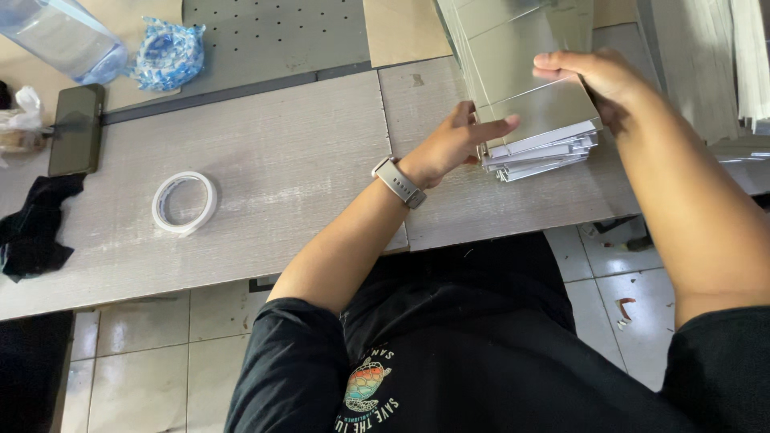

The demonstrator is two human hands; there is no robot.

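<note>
A thick stack of silvery-grey flat sheets [533,96] stands tilted on the grey wooden table [281,176], its lower edges fanned out. My left hand [457,140] presses against the stack's left side, fingers wrapped on the front sheet's lower corner. A grey watch sits on that wrist. My right hand [597,80] grips the stack's right edge, fingers lying across the front sheet.
A white tape roll [184,202] lies left of centre. A dark phone [76,128], black cloth [32,228], clear plastic bottle [64,36] and blue crumpled wrapper [167,52] sit at the far left. More pale sheets [722,64] are stacked at the right. Tiled floor shows below the table edge.
</note>
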